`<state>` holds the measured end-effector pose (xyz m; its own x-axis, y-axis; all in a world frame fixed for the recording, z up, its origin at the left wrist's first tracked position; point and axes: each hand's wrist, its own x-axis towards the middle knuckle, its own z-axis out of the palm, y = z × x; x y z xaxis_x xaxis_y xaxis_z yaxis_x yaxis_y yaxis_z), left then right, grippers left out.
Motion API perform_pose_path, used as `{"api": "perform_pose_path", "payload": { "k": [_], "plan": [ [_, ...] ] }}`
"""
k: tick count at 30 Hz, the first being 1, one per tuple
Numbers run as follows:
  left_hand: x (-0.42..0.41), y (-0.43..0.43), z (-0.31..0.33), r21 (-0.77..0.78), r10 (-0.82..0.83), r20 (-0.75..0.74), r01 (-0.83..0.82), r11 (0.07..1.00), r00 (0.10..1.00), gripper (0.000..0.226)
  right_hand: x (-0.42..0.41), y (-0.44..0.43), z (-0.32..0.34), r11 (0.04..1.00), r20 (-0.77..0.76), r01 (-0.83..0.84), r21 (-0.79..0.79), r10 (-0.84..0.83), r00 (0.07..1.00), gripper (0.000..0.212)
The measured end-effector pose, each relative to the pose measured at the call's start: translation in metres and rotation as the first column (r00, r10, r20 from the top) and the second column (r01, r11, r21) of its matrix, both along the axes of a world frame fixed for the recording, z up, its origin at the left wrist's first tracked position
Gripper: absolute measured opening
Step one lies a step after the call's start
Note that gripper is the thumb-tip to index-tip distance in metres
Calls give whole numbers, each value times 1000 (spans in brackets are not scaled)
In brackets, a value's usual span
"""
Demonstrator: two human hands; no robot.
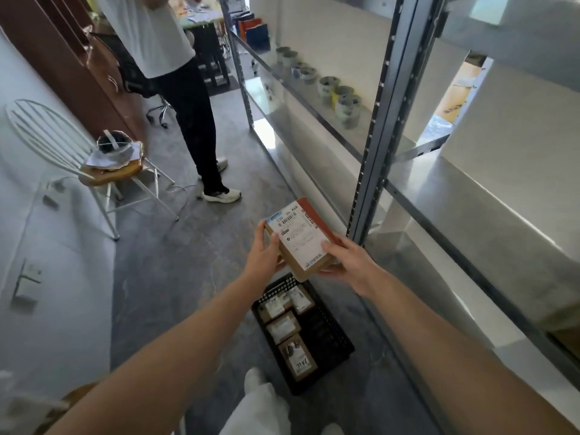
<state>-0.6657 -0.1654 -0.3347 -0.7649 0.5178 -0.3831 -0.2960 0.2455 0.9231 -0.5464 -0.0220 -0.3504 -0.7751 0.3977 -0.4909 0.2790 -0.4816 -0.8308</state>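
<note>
Over a crate (pixel 328 329) on the floor (pixel 175 262), just beside a rack post (pixel 375 158): a parcel (pixel 299 243), label up, tilted. Gripped at its left edge by the left hand (pixel 265 255), thumb on top, fingers wrapped behind. Gripped at its near right corner by the right hand (pixel 348 262), thumb across the label. Down in the crate, smaller parcels (pixel 284 328) in a row along the left wall. Further off, a chair (pixel 59 142), a person (pixel 185 98) standing, cups (pixel 329 86) on a shelf (pixel 361 127).

L hand (pixel 263 253) + R hand (pixel 346 262) grip labelled box (pixel 299 241) | above black crate (pixel 326 334) | beside shelf rack (pixel 376 152)
</note>
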Motion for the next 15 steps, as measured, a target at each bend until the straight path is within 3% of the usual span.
{"api": "perform_pose_path", "payload": {
  "k": [8, 15],
  "plan": [
    [-47, 35, -35, 3, -3, 200, 2, 1000, 980, 41, -45, 20, -43, 978, 183, 202, -46, -191, 964, 46],
    [-102, 59, -90, 18, 67, 272, -75, 997, 960, 24, -124, 14, -91, 923, 362, 343, 173, -383, 850, 60]
  ]
}}
